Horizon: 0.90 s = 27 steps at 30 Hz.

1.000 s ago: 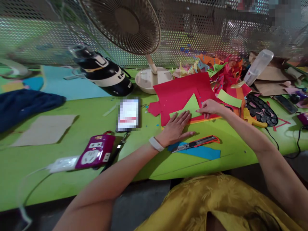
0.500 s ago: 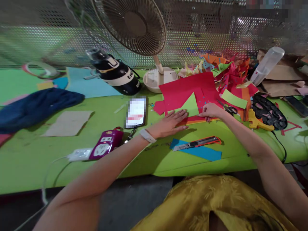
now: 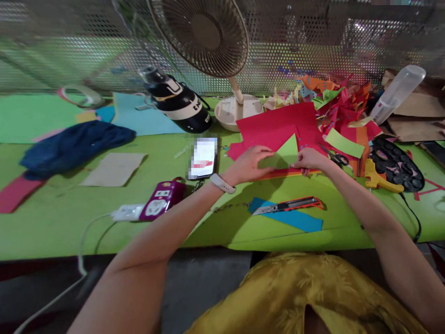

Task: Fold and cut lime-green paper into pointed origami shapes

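Note:
A light green piece of paper (image 3: 288, 150) with a pointed top lies on a large red sheet (image 3: 274, 123). My right hand (image 3: 309, 160) pinches its lower right corner between thumb and fingertips. Over its left end, my left hand (image 3: 252, 164) is arched, thumb and fingers apart; whether the fingertips press on the paper, I cannot tell. Red and orange paper edges show below the green piece. Nearer to me, an orange-edged utility knife (image 3: 288, 205) with its blade out rests across a blue paper strip (image 3: 306, 221).
Scissors (image 3: 336, 157), a yellow glue gun (image 3: 382, 178) and a black palette (image 3: 396, 164) are at right. Behind lie paper scraps (image 3: 342, 106) and a clear bottle (image 3: 398, 93). A fan (image 3: 238, 111), black flask (image 3: 179, 104), phone (image 3: 202, 157) and purple power strip (image 3: 163, 199) stand left.
My left hand has risen from lying flat on the green paper to an arched pose, shifted slightly left along it. My right hand keeps its pinch. The camera view has turned a little left.

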Each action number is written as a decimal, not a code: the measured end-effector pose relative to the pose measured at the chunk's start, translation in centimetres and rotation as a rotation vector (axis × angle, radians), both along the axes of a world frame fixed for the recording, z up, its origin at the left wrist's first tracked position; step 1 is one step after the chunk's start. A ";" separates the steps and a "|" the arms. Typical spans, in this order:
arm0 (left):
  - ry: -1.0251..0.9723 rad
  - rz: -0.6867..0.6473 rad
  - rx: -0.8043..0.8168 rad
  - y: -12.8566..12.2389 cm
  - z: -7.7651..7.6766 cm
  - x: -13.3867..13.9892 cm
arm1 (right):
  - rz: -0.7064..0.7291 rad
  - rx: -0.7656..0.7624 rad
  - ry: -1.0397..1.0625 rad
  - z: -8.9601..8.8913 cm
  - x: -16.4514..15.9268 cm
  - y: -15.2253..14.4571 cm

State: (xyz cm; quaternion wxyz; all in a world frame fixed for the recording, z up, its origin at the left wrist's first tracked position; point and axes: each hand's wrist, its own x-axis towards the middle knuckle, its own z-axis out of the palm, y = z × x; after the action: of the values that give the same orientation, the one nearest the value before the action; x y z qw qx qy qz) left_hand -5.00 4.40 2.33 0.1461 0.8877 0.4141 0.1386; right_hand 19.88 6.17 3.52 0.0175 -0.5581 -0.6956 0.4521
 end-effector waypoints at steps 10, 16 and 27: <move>0.111 0.238 0.053 -1.5 3.5 4.1 | 0.015 0.022 -0.029 -0.2 0.0 0.2; 0.183 0.135 -0.224 -1.5 2.1 4.1 | -0.006 -0.008 0.018 -0.1 0.0 0.0; -0.025 0.146 -0.495 1.7 0.3 2.6 | -0.038 -0.029 0.049 -0.2 0.0 -0.1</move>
State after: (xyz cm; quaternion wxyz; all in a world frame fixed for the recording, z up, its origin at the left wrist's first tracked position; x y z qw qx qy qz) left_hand -2.37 6.06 2.66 0.3533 0.7909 0.4968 0.0541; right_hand 19.87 6.04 3.30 0.0350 -0.5600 -0.6777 0.4753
